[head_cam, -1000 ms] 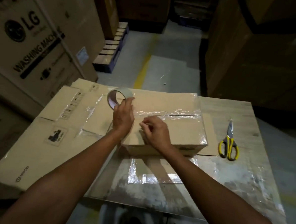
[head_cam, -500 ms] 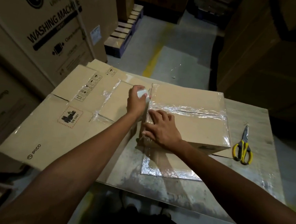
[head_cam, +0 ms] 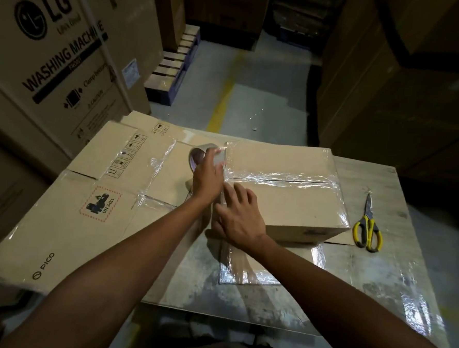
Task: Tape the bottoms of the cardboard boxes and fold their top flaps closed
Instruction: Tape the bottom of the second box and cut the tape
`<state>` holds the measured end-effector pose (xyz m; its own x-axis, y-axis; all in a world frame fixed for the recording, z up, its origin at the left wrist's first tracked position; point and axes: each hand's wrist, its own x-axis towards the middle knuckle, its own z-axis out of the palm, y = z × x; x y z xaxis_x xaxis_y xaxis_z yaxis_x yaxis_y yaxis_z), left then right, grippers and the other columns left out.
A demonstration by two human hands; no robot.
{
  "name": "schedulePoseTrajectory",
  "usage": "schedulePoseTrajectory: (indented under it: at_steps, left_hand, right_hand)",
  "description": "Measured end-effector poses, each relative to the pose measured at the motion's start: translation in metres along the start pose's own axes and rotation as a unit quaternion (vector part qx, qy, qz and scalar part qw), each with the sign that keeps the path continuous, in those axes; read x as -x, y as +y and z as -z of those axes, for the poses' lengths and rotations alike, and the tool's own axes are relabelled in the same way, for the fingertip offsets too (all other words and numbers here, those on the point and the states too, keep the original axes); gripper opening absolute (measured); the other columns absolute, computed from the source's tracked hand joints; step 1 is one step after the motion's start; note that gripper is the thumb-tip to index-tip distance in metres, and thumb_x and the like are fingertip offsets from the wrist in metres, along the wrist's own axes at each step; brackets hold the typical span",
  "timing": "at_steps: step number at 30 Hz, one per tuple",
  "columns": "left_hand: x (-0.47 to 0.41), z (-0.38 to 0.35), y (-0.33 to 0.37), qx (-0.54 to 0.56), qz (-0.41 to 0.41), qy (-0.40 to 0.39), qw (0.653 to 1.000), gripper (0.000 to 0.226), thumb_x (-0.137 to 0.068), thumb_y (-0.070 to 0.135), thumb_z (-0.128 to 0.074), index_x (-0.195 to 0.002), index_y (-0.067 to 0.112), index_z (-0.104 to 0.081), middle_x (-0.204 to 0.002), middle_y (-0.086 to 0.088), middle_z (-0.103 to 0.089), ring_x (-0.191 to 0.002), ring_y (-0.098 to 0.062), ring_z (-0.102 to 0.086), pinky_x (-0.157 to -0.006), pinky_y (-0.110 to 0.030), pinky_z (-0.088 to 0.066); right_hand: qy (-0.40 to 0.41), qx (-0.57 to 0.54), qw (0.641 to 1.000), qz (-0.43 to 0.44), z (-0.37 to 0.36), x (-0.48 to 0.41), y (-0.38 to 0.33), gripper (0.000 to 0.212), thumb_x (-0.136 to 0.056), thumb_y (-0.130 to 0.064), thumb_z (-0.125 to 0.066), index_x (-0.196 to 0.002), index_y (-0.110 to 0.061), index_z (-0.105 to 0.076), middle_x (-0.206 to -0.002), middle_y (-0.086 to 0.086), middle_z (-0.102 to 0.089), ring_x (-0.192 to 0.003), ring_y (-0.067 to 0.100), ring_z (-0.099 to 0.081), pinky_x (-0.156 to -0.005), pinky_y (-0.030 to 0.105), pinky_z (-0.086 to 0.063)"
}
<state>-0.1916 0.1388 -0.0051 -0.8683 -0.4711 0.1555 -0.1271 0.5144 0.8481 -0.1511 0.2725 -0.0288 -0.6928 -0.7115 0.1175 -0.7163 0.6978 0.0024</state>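
A small cardboard box (head_cam: 288,204) stands on the table with clear tape shining along its middle seam and its edges. My left hand (head_cam: 208,176) grips a roll of clear tape (head_cam: 201,152) at the box's far left corner. A strip of tape runs from the roll along the box's left edge. My right hand (head_cam: 238,214) lies flat with straight fingers on the near left corner of the box, pressing the tape down.
Yellow-handled scissors (head_cam: 367,228) lie on the table (head_cam: 364,284) right of the box. Flattened cardboard boxes (head_cam: 67,217) cover the table's left side and overhang it. Large stacked cartons (head_cam: 58,55) stand at the left, dark ones at the right. A pallet (head_cam: 173,71) lies beyond.
My left hand carried the tape roll along the box's left edge toward the far corner. My right hand flattened onto the near left corner, where it had been pinching the tape end.
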Motion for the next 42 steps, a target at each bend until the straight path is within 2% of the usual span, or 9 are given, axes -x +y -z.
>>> schedulePoseTrajectory:
  at_steps: [7,14,17,20,23,26,30,38,42]
  left_hand:
    - [0.0,0.004,-0.001,-0.043,0.003,-0.018,0.999,0.032,-0.099,0.012,-0.053,-0.131,0.012,-0.053,-0.128,-0.018,-0.053,-0.101,-0.039,-0.062,-0.082,-0.041,-0.048]
    - [-0.005,0.003,0.008,-0.072,-0.019,-0.053,0.996,0.031,-0.1,0.009,-0.051,-0.13,0.01,-0.052,-0.124,-0.018,-0.061,-0.109,-0.037,-0.059,-0.081,-0.032,-0.041]
    - [-0.004,-0.001,0.01,-0.096,-0.031,-0.048,0.994,0.033,-0.099,0.009,-0.051,-0.132,0.01,-0.051,-0.125,-0.016,-0.062,-0.112,-0.036,-0.058,-0.082,-0.034,-0.042]
    - [0.0,-0.003,0.009,-0.11,-0.09,-0.059,0.988,0.034,-0.1,0.009,-0.048,-0.133,0.011,-0.05,-0.12,-0.015,-0.063,-0.108,-0.034,-0.06,-0.081,-0.036,-0.047]
    - [0.004,-0.007,0.007,-0.131,-0.165,-0.062,0.976,0.033,-0.101,0.009,-0.045,-0.133,0.011,-0.051,-0.113,-0.015,-0.064,-0.098,-0.035,-0.063,-0.077,-0.043,-0.055]
    - [0.001,-0.016,0.012,-0.154,-0.234,-0.07,0.957,0.034,-0.101,0.012,-0.041,-0.133,0.01,-0.051,-0.114,-0.012,-0.063,-0.097,-0.03,-0.063,-0.08,-0.044,-0.056]
    - [0.003,-0.024,0.053,-0.071,-0.219,-0.056,0.971,0.032,-0.098,0.006,-0.05,-0.129,0.007,-0.057,-0.116,-0.015,-0.067,-0.101,-0.035,-0.065,-0.077,-0.042,-0.056]
    - [0.014,-0.055,0.089,-0.02,-0.176,-0.103,0.979,0.033,-0.09,0.014,-0.065,-0.122,0.005,-0.061,-0.102,-0.021,-0.065,-0.098,-0.036,-0.059,-0.079,-0.037,-0.046]
    - [0.019,-0.067,0.092,-0.021,-0.198,-0.138,0.97,0.031,-0.089,0.007,-0.063,-0.12,0.003,-0.061,-0.107,-0.019,-0.069,-0.095,-0.037,-0.065,-0.079,-0.034,-0.047]
  right_hand:
    - [-0.042,0.009,0.998,-0.044,0.002,-0.004,-0.018,0.034,-0.091,-0.046,-0.051,-0.116,-0.025,-0.062,-0.156,0.018,-0.03,-0.144,0.042,-0.022,-0.115,0.059,-0.021]
    - [-0.023,-0.064,0.997,-0.025,0.003,0.003,0.006,0.061,-0.096,-0.06,-0.035,-0.142,-0.022,-0.047,-0.154,0.013,-0.036,-0.142,0.035,-0.029,-0.112,0.051,-0.026]
    - [0.013,-0.106,0.994,-0.029,0.013,0.005,0.019,0.05,-0.1,-0.049,-0.038,-0.136,-0.018,-0.053,-0.146,0.009,-0.048,-0.134,0.03,-0.042,-0.105,0.045,-0.035]
    - [0.097,-0.084,0.977,-0.172,0.022,0.016,0.044,0.035,-0.097,-0.034,-0.048,-0.124,-0.014,-0.06,-0.134,0.015,-0.055,-0.126,0.036,-0.051,-0.1,0.053,-0.039]
    - [-0.007,-0.012,0.908,-0.419,0.025,0.036,0.088,0.06,-0.097,-0.053,-0.039,-0.145,-0.017,-0.041,-0.159,0.021,-0.027,-0.147,0.044,-0.019,-0.11,0.07,-0.012]
    - [-0.04,-0.056,0.839,-0.539,0.03,0.061,0.12,0.078,-0.092,-0.07,-0.033,-0.149,-0.018,-0.031,-0.161,0.024,-0.017,-0.144,0.049,-0.016,-0.11,0.07,-0.014]
    - [0.005,-0.076,0.837,-0.542,0.033,0.069,0.114,0.068,-0.092,-0.065,-0.043,-0.141,-0.018,-0.038,-0.141,0.021,-0.038,-0.122,0.044,-0.041,-0.097,0.054,-0.036]
    - [0.054,-0.127,0.844,-0.518,0.023,0.073,0.092,0.052,-0.1,-0.042,-0.044,-0.144,-0.015,-0.038,-0.133,0.017,-0.048,-0.114,0.038,-0.051,-0.089,0.047,-0.045]
    - [0.039,-0.234,0.801,-0.55,0.025,0.079,0.117,0.047,-0.106,-0.037,-0.034,-0.143,-0.008,-0.037,-0.127,0.019,-0.06,-0.111,0.042,-0.059,-0.085,0.042,-0.045]
